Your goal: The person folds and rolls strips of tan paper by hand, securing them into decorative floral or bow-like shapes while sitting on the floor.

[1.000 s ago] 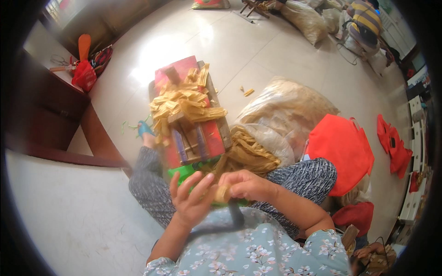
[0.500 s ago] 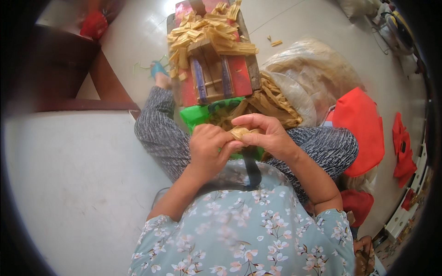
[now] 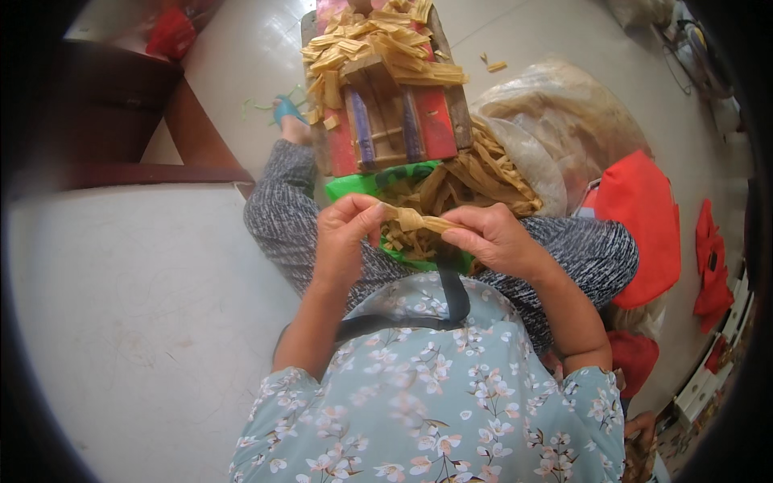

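A knotted tan strip (image 3: 410, 219), which looks like tofu skin, is stretched between my two hands over my lap. My left hand (image 3: 346, 225) pinches its left end between thumb and fingers. The right end is gripped by my right hand (image 3: 493, 237), thumb on top. The knot sits in the middle, standing out from the flat ends. Just below the strip, a green bag (image 3: 346, 187) lies open on my lap with more tan pieces (image 3: 403, 241) inside. Long tan strips (image 3: 483, 173) spill beside it at the right.
Ahead stands a red-topped wooden stand (image 3: 439, 121) with a wooden block (image 3: 374, 88) and a heap of folded tan strips (image 3: 378, 44). A large clear plastic bag (image 3: 564, 121) rests on the floor at right, near a red bag (image 3: 640, 229). A white surface (image 3: 145, 306) extends at left.
My hands have drawn apart, and the strip, bunched between my fingers before, is now pulled out straight with a knot in the middle. The view has shifted slightly.
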`<state>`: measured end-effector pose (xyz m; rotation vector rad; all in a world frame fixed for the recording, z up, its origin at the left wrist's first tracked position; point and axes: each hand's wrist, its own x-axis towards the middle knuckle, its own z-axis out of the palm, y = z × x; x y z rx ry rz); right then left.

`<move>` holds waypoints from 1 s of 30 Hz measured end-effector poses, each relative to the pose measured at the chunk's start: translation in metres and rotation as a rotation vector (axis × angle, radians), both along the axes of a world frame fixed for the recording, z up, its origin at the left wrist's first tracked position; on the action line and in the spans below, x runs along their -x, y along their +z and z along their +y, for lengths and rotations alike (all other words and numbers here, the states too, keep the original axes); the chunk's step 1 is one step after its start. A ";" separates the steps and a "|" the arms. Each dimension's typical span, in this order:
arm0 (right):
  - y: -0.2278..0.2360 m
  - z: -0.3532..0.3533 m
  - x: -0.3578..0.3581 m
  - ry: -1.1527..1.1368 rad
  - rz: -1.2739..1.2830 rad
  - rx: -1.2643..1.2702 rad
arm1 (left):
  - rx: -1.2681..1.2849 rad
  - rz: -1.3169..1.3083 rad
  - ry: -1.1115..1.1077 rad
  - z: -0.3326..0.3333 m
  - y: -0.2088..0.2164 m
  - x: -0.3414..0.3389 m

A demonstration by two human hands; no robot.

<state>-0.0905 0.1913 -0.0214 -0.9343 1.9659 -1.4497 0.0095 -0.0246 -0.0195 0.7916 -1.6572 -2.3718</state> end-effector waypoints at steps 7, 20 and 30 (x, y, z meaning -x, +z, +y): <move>-0.001 0.012 -0.013 0.053 0.554 -0.073 | -0.078 -0.097 -0.094 -0.007 -0.013 -0.019; -0.005 0.006 -0.013 0.208 0.761 -0.137 | 1.583 0.371 -0.747 0.004 -0.003 -0.006; -0.008 0.004 0.027 0.051 0.794 -0.177 | 1.466 0.206 -0.605 -0.033 0.008 0.001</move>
